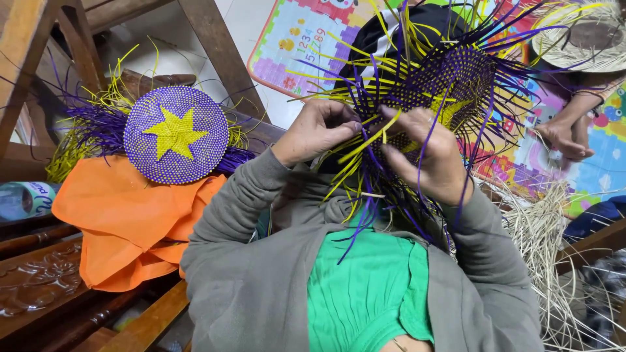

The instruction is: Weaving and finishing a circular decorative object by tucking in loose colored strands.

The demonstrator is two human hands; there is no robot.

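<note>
A partly woven purple and yellow piece with many loose strands sticking out is held up in front of me. My left hand pinches yellow strands at its lower left edge. My right hand grips the purple and yellow strands at its lower middle, fingers curled round them. Loose strand ends hang down over my green top and grey sleeves.
A finished round purple woven disc with a yellow star lies on orange cloth at the left, on a carved wooden bench. Another person's hands work at the right near a straw hat. Pale straw lies beside a colourful play mat.
</note>
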